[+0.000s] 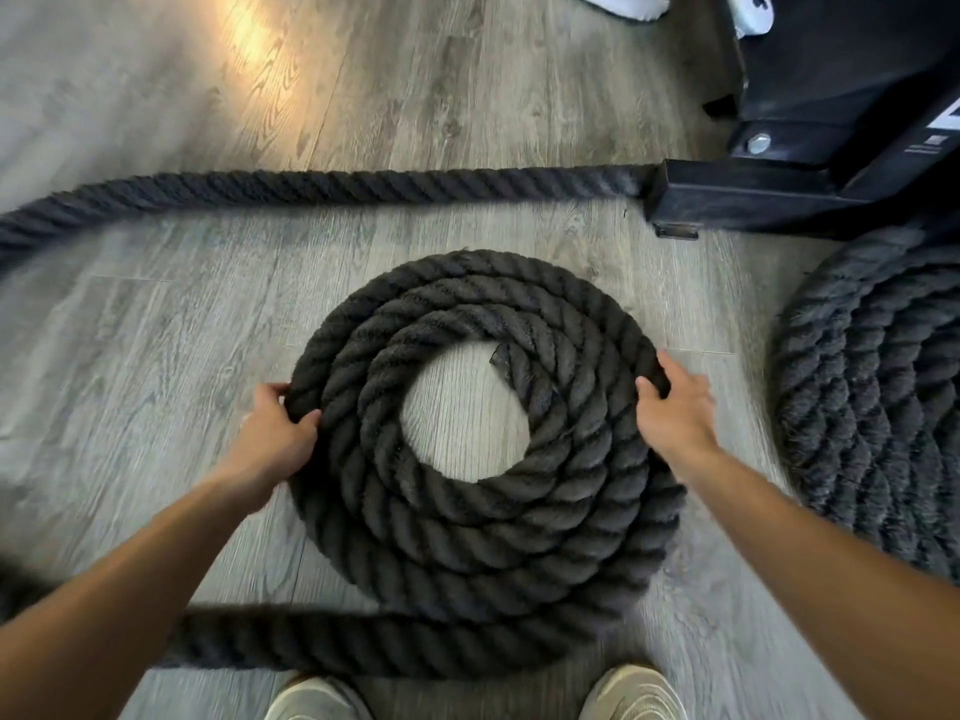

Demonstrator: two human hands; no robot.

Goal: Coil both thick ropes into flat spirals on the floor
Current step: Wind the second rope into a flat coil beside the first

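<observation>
Grey wood-grain plank floor [156, 356], lit by a warm glare patch at the far left. Lying flat at centre, a dark twisted rope spiral [483, 537] of about four turns, cut end at the inner turn, bare floor showing through its open middle. Running from the outer turn leftward along the near edge, a loose rope tail [249, 641]. Further off, a straight rope stretch [337, 187] reaching a black metal frame base [737, 194] standing at the far right. At the right edge, a second coiled rope [872, 407], partly cut off. Nearest, two pale shoes [631, 693] planted just beside the spiral.
</observation>
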